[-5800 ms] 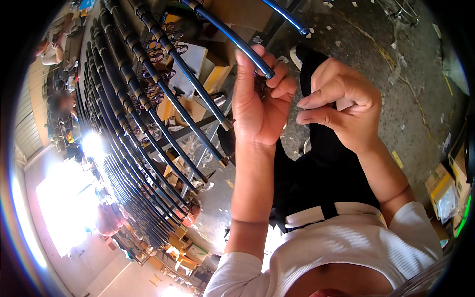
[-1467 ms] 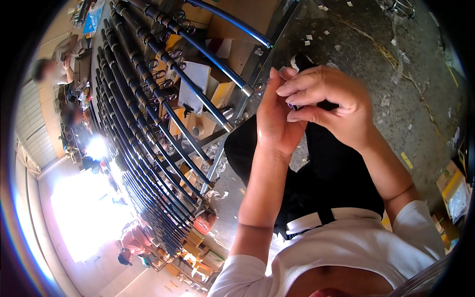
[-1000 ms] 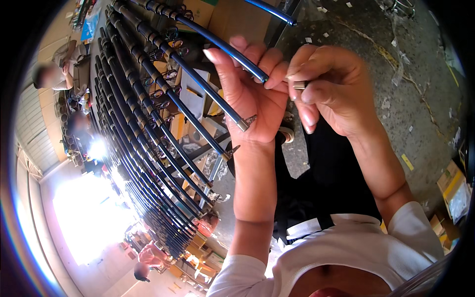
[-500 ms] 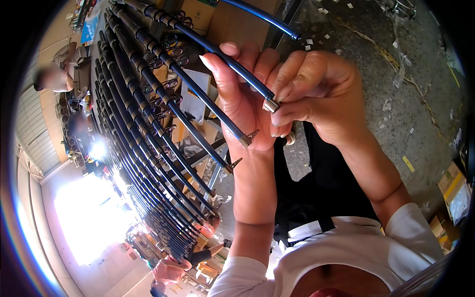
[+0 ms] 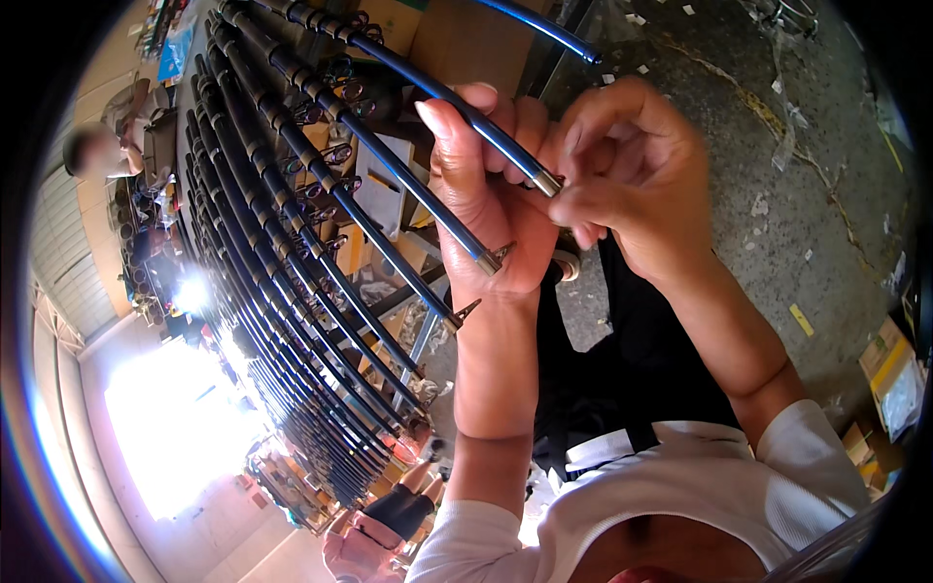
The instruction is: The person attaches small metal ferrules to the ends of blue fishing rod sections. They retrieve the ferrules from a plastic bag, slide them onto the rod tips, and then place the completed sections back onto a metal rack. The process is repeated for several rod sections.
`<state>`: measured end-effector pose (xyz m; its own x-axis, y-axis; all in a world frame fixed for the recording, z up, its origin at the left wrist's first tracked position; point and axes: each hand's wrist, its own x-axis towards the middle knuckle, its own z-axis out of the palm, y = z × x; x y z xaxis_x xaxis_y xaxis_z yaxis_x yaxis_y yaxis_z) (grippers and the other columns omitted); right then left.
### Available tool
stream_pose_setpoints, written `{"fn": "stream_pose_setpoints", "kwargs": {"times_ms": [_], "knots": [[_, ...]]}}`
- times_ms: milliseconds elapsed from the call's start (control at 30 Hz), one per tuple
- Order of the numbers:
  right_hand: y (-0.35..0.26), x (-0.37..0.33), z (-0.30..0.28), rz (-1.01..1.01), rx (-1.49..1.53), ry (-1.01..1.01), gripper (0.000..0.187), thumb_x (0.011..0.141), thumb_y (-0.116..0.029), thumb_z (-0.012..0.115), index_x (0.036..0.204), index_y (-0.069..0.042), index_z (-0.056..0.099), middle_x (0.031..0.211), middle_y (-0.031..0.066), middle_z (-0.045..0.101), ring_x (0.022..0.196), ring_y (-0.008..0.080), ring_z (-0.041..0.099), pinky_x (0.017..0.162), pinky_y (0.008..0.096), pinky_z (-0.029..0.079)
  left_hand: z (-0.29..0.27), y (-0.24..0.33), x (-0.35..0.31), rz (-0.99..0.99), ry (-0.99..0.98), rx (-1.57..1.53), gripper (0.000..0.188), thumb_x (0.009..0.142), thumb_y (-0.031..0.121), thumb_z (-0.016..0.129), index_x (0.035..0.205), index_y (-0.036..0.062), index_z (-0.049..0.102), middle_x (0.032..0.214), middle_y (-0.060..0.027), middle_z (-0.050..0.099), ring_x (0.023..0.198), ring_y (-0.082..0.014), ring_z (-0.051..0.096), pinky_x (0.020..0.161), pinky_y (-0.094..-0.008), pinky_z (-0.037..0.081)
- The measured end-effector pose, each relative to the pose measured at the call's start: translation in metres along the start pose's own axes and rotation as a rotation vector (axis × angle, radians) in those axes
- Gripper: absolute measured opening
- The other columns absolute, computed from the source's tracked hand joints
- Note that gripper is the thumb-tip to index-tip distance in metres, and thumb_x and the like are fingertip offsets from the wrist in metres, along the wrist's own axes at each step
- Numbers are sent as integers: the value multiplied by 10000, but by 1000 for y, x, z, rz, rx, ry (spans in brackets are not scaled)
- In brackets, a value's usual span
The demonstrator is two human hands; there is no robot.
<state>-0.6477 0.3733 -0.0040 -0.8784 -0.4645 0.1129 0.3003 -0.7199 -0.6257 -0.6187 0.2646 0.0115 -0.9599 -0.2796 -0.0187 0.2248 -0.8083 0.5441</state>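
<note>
A blue fishing rod (image 5: 457, 112) runs diagonally down to a silver metal end (image 5: 549, 185). My left hand (image 5: 491, 194) is closed round it just short of that end, thumb on the near side and fingers behind. At the metal end my right hand (image 5: 632, 170) has its fingers curled in and its thumb close against the tip; whatever they pinch is hidden. Below my left thumb another rod (image 5: 428, 194) ends beside my palm, with a small metal clip (image 5: 502, 255) at its tip. A second clip (image 5: 468, 309) sits on the rod beyond, near my wrist.
Many similar rods (image 5: 292, 282) with line guides lie in a long row to the left. A further blue rod end (image 5: 583, 49) juts in at the top. Cardboard (image 5: 476, 49) lies behind the rods. Scraps litter the concrete floor (image 5: 768, 233). Other people are in the background, left.
The held rod's end has shifted slightly right and up with my left hand. My right fingers have slid off the metal end to just beyond its tip. A background person moved right.
</note>
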Motion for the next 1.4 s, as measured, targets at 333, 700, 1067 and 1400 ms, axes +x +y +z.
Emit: {"fn": "stream_pose_setpoints", "kwargs": {"times_ms": [333, 700, 1067, 1400], "knots": [[6, -25, -32, -462, -1530, -267, 234, 626, -128, 663, 858, -93, 659, 1072, 49, 546, 986, 229, 530, 819, 346, 453, -15, -29, -34, -296, 424, 113, 446, 971, 395, 388, 1118, 2, 540, 843, -20, 492, 837, -133, 478, 784, -261, 409], [-11, -17, -39, -566, -1667, -384, 79, 593, -102, 614, 657, -56, 605, 885, 37, 602, 951, 204, 564, 835, 340, 460, -8, -40, -34, -394, 430, 163, 416, 989, 384, 348, 1096, 31, 539, 1043, -66, 568, 996, -162, 532, 880, -311, 429], [-22, 1, -48, -422, -1168, -365, 197, 657, -59, 702, 811, -38, 581, 941, 54, 625, 927, 256, 608, 810, 381, 494, -1, -47, -19, -428, 434, -26, 388, 963, 430, 401, 1030, 74, 538, 940, -40, 571, 851, -149, 565, 735, -294, 475], [-25, 28, -34, -83, 33, -141, 169, 698, 98, 714, 815, 49, 602, 853, 117, 621, 739, 132, 617, 597, 222, 504, 5, -28, 34, -105, 78, -34, 334, 879, 475, 540, 979, 165, 614, 723, 62, 418, 629, -64, 407, 498, -207, 387]]}}
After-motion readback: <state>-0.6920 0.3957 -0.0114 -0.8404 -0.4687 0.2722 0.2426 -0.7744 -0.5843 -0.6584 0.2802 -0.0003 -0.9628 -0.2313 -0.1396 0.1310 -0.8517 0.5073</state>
